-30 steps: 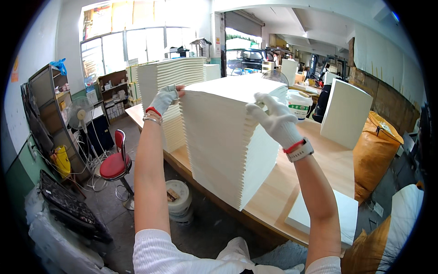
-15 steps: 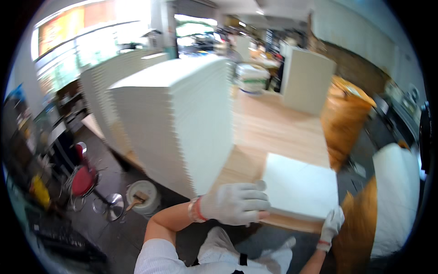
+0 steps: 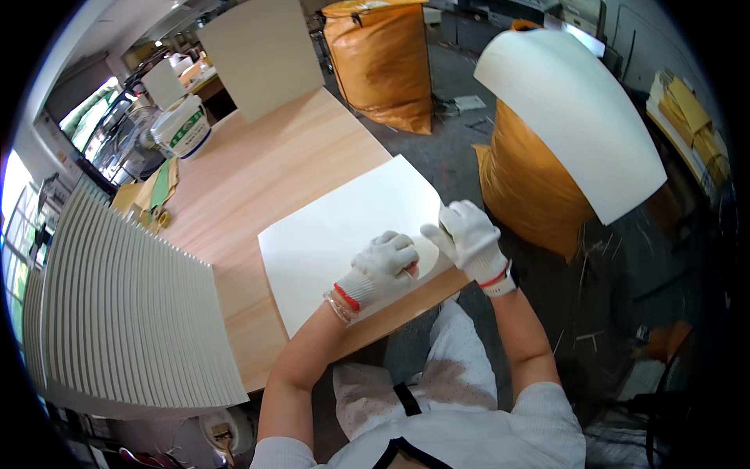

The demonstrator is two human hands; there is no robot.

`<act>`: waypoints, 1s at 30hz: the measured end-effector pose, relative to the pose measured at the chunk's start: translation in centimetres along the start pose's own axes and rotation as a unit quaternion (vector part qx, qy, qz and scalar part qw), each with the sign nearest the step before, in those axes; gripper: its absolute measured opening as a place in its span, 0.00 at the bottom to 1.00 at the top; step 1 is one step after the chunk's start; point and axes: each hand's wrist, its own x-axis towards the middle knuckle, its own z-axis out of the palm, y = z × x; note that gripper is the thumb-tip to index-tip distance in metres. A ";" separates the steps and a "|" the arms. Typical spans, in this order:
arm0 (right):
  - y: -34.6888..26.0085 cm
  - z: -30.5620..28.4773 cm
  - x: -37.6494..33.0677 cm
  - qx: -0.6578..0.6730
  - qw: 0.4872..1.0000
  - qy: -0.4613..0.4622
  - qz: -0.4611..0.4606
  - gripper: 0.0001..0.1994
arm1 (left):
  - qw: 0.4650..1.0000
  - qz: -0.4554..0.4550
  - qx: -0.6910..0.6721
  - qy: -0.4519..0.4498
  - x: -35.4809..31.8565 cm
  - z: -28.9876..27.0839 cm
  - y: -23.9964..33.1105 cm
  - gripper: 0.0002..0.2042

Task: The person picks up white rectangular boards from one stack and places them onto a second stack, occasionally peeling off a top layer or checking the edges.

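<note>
A broad white sheet (image 3: 336,227) lies on the pale wood-grain table, near its front edge. Both my hands wear whitish knit gloves with red cuffs. My left hand (image 3: 383,262) rests on the sheet's near part, fingers curled in; whatever they may hold is hidden. At the sheet's right edge, my right hand (image 3: 466,234) is closed with the thumb toward the sheet, pinching its edge. The sheet bends up a little beside that hand.
Left on the table (image 3: 258,164) stands a tall stack of white boards (image 3: 133,305). Farther back are a white bucket (image 3: 183,129), tape rolls (image 3: 162,218) and an upright pale board stack (image 3: 262,55). Orange sacks (image 3: 379,66) stand right, one under a curved white sheet (image 3: 578,109).
The view has swung right and down toward the sheet. My left hand has come from beside the sheet onto it; my right hand has shifted from the near right corner up the right edge.
</note>
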 end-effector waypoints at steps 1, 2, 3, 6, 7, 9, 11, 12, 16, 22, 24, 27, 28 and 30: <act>0.4 0.5 0.1 -0.003 1.000 0.005 0.006 0.17 | 1.000 -0.005 -0.025 0.015 -0.1 0.1 -0.1 0.05; 0.7 0.7 0.4 0.008 1.000 0.005 0.014 0.16 | 0.999 0.007 -0.034 0.025 0.0 0.1 -0.1 0.06; 1.0 0.8 0.5 0.020 1.000 0.006 0.022 0.16 | 0.997 -0.002 -0.064 0.032 0.0 0.0 0.0 0.06; 0.6 1.1 1.0 0.037 0.997 0.023 0.056 0.16 | 0.990 -0.029 -0.133 0.048 -0.1 -0.5 0.1 0.06; 0.6 1.4 1.0 0.040 0.996 0.031 0.069 0.17 | 0.985 -0.057 -0.156 0.045 -0.3 -0.1 -0.3 0.06; 1.5 2.0 0.5 0.017 0.999 0.048 0.018 0.09 | 0.973 -0.108 -0.200 0.041 -0.5 0.4 -1.1 0.05; 1.7 2.0 0.2 0.005 0.999 0.044 0.028 0.07 | 0.971 -0.102 -0.215 0.012 -0.6 -0.4 -1.2 0.07; 1.9 2.0 -0.1 -0.026 0.999 0.042 0.018 0.09 | 0.970 -0.118 -0.214 -0.009 -0.4 -1.2 -0.6 0.09; 2.0 2.4 -0.3 -0.010 0.998 0.064 0.015 0.09 | 0.969 -0.131 -0.210 -0.018 -0.5 -1.1 -0.7 0.16; 2.2 2.0 -0.5 -0.014 0.998 0.053 0.016 0.09 | 0.957 -0.176 -0.228 0.022 -0.5 -1.2 0.0 0.20; 2.1 1.9 -0.5 -0.015 0.999 0.043 0.012 0.08 | 0.940 -0.165 -0.290 0.077 -1.0 0.3 -0.5 0.24; 1.8 1.9 -0.5 0.050 0.995 0.050 0.072 0.08 | 0.973 -0.099 -0.206 0.027 -1.5 0.0 -1.4 0.27; 1.8 2.0 -0.5 0.058 0.994 0.056 0.077 0.08 | 0.982 -0.073 -0.174 0.006 -1.3 -0.2 -1.6 0.27; 2.1 2.6 -0.6 0.033 0.996 0.079 0.040 0.07 | 0.991 -0.023 -0.134 -0.012 -1.0 -0.5 -1.9 0.24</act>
